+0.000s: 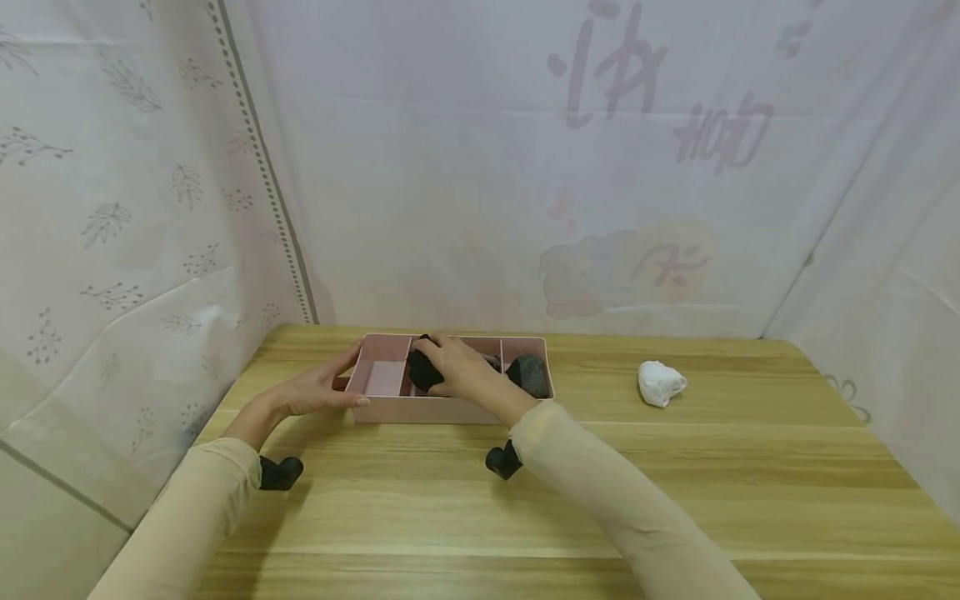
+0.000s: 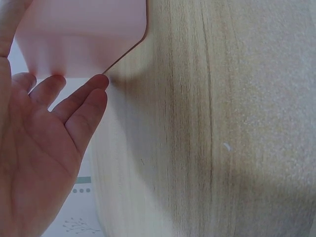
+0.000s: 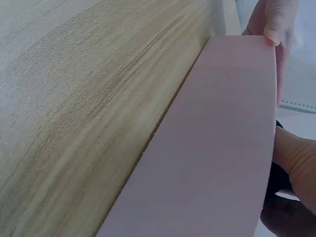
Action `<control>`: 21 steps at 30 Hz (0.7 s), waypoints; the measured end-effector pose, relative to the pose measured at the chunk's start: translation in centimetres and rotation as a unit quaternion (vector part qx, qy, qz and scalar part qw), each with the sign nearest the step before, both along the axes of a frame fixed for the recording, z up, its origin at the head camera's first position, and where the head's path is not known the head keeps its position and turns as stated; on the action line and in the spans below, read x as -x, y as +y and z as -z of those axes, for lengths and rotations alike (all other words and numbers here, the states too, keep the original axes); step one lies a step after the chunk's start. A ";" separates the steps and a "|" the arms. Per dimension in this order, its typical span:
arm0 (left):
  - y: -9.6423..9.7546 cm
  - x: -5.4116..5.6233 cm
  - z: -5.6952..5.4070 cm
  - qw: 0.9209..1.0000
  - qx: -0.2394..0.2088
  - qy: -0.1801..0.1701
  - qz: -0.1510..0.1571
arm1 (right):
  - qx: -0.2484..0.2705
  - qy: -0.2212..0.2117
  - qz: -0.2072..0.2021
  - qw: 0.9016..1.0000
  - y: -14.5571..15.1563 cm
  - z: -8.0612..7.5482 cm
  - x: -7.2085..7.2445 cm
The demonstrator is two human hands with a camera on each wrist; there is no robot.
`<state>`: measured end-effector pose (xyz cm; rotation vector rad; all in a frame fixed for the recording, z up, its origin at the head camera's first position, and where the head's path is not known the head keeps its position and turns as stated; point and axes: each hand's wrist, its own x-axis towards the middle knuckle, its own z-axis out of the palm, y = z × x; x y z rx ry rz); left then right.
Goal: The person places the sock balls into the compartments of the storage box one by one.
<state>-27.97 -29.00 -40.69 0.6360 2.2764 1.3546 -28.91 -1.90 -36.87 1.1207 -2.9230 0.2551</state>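
A pink divided box (image 1: 427,410) stands on the table. My left hand (image 1: 318,392) is at its left end; in the left wrist view, fairly straight fingers (image 2: 81,106) touch the end wall, while the thumb lies at the front corner. My right hand (image 1: 468,371) reaches over the front rim and holds a black bundle (image 1: 423,368) in the middle compartment. What the bundle is made of is unclear, and fingers cover part of it. A dark grey and black bundle (image 1: 529,376) lies in the right compartment. Bare bottom shows in the left compartment.
A crumpled white bundle (image 1: 660,383) lies on the wooden table (image 1: 720,492), right of the box. Pale printed curtains (image 1: 420,208) hang behind the table and along its sides. Black wrist-worn pieces (image 1: 281,472) stick out below both sleeves.
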 end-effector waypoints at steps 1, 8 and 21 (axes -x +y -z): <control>0.0 0.0 0.0 1.000 0.000 0.001 0.001 | -0.004 -0.003 0.000 1.000 0.0 0.1 0.0; 0.0 0.0 0.1 1.000 -0.012 -0.012 0.003 | -0.021 0.000 -0.002 1.000 -0.3 0.5 0.2; 0.1 -0.1 -0.1 1.000 -0.010 -0.014 0.003 | -0.120 0.020 -0.027 0.992 -0.9 0.3 0.6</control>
